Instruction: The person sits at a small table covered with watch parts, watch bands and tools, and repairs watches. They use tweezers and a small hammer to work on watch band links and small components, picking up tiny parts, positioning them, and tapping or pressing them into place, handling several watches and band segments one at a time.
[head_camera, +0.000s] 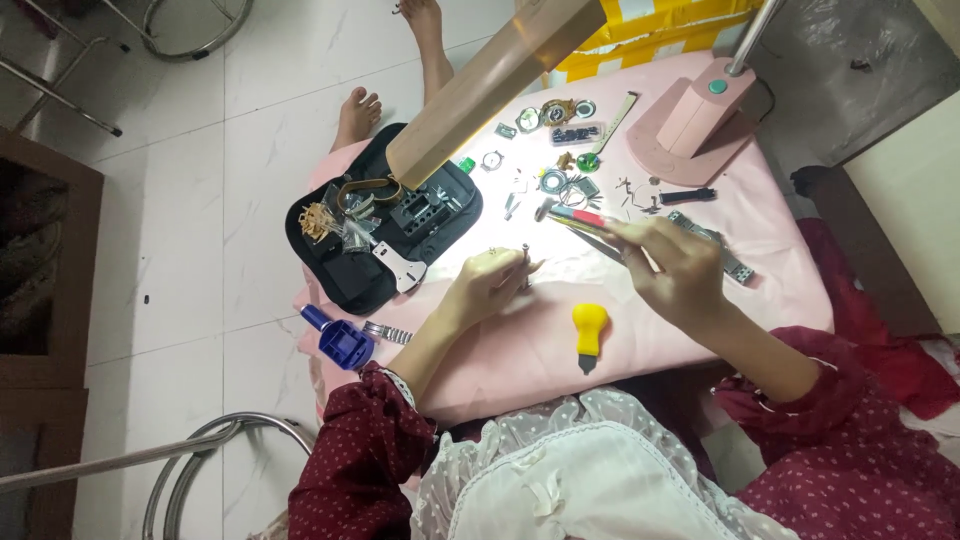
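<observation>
Left hand (490, 283) on small part (524, 262); tweezers (585, 222) in right hand (675, 270)

Desk lamp (500, 75) close overhead; bright glare on pink table (560, 250); floor dimmer; edges slightly warped, soft.

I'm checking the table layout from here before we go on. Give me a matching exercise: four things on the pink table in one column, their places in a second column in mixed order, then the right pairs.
Things:
1. yellow-handled tool
2. blue tool
3. pink lamp base
4. black tray

Places:
A. far right of the table, by the lamp's pole
B. left side of the table, holding small tools and parts
C. near edge, between the left hand and the right hand
D. near left corner, beside a metal watch band

Pairs: 1-C, 2-D, 3-A, 4-B
</observation>
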